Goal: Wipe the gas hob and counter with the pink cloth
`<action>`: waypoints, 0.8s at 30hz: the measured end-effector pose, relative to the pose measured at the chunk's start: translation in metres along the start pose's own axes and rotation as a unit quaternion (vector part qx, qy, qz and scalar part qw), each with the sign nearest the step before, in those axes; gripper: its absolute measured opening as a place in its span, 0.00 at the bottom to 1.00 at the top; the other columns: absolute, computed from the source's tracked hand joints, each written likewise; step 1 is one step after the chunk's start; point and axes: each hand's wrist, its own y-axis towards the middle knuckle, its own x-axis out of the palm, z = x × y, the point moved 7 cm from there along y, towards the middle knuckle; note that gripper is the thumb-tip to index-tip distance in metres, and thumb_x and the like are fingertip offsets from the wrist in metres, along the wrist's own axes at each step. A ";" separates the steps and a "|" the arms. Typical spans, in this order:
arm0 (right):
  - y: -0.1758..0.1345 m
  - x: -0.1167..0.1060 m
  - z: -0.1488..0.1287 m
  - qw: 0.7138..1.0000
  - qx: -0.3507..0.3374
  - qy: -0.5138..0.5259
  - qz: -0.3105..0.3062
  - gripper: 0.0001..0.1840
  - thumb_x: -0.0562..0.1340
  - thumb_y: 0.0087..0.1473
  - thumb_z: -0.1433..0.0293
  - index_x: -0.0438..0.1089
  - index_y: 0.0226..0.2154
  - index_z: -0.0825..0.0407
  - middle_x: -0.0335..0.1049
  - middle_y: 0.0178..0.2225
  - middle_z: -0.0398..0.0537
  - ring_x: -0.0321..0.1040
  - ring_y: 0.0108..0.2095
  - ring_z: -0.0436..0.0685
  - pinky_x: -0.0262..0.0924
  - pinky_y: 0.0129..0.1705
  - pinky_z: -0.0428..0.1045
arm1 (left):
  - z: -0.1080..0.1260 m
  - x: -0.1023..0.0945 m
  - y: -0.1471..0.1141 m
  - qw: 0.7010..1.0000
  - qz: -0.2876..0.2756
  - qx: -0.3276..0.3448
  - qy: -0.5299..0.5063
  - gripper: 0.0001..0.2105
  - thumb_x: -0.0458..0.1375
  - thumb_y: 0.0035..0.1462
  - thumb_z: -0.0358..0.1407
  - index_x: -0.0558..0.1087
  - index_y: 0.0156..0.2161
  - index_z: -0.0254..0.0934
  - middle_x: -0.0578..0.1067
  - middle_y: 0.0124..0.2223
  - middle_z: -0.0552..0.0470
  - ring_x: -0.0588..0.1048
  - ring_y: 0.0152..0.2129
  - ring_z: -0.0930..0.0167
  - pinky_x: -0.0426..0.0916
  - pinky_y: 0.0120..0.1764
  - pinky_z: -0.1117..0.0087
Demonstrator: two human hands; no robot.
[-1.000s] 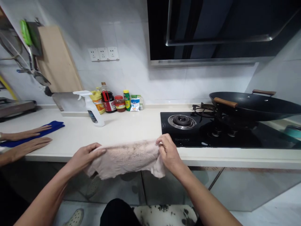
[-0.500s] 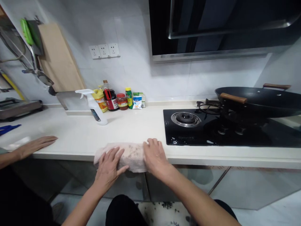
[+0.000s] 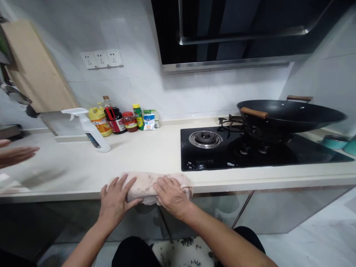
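Note:
A folded, pale pink cloth (image 3: 143, 185) with brownish stains lies along the front edge of the white counter (image 3: 133, 157), partly hanging over it. My left hand (image 3: 114, 200) grips its left end, fingers on top and thumb toward the middle. Laid over the right half, my right hand (image 3: 171, 194) has its fingers bent onto the fabric. Past that hand the cloth's right end sticks out, with a loose fold. What lies beneath both palms is hidden.
A co-worker's hand (image 3: 16, 154) hovers at far left over the counter. Behind stand a white spray bottle (image 3: 90, 131), a soy sauce bottle (image 3: 115, 120) and other seasonings. The gas stove (image 3: 211, 155) with a large wok (image 3: 292, 115) sits right, under the range hood (image 3: 222, 33).
The view has turned right. The cloth has shifted right along the edge, and its right end now shows beyond my right hand. The co-worker's hand has lifted off the counter.

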 end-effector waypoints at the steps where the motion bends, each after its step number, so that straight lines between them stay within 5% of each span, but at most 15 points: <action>1: -0.012 -0.006 0.009 1.000 0.005 -0.004 0.020 0.21 0.55 0.65 0.68 0.64 0.59 0.54 0.68 0.58 0.56 0.60 0.60 0.63 0.53 0.59 0.57 | 0.015 -0.002 0.004 1.000 0.004 0.012 -0.007 0.31 0.64 0.54 0.52 0.72 0.61 0.42 0.67 0.65 0.37 0.64 0.60 0.46 0.55 0.59 0.44; 7: -0.083 -0.056 0.071 0.986 0.053 -0.045 0.151 0.19 0.57 0.63 0.64 0.70 0.53 0.53 0.75 0.51 0.53 0.67 0.54 0.61 0.49 0.57 0.56 | 0.120 -0.020 0.024 0.993 0.061 0.068 -0.072 0.29 0.67 0.53 0.49 0.73 0.59 0.44 0.69 0.63 0.38 0.66 0.59 0.48 0.57 0.57 0.48; 11: -0.127 -0.091 0.120 0.976 0.107 -0.088 0.170 0.15 0.56 0.63 0.67 0.72 0.49 0.51 0.78 0.48 0.50 0.70 0.51 0.59 0.49 0.56 0.56 | 0.190 -0.034 0.028 0.981 0.108 0.080 -0.140 0.29 0.66 0.54 0.50 0.72 0.59 0.45 0.70 0.61 0.38 0.66 0.59 0.49 0.56 0.58 0.47; 15: -0.180 -0.129 0.175 0.955 0.160 -0.155 0.197 0.12 0.56 0.61 0.71 0.73 0.43 0.50 0.79 0.45 0.48 0.72 0.49 0.59 0.51 0.55 0.56 | 0.269 -0.039 0.035 0.971 0.087 0.149 -0.168 0.31 0.62 0.59 0.48 0.64 0.66 0.48 0.70 0.59 0.42 0.60 0.63 0.49 0.54 0.59 0.46; 21: -0.260 -0.188 0.273 0.928 0.265 -0.220 0.142 0.20 0.50 0.59 0.65 0.77 0.37 0.50 0.77 0.43 0.53 0.71 0.47 0.63 0.54 0.53 0.59 | 0.393 -0.041 0.060 0.943 0.035 0.279 -0.176 0.25 0.52 0.66 0.39 0.61 0.67 0.40 0.66 0.62 0.41 0.57 0.63 0.49 0.56 0.57 0.49; 24: -0.291 -0.222 0.316 0.870 0.375 -0.299 0.114 0.21 0.53 0.55 0.61 0.81 0.36 0.49 0.75 0.42 0.59 0.69 0.45 0.69 0.55 0.47 0.62 | 0.444 -0.044 0.072 0.936 0.042 0.292 -0.193 0.23 0.50 0.66 0.35 0.64 0.65 0.37 0.68 0.60 0.40 0.56 0.63 0.51 0.55 0.57 0.50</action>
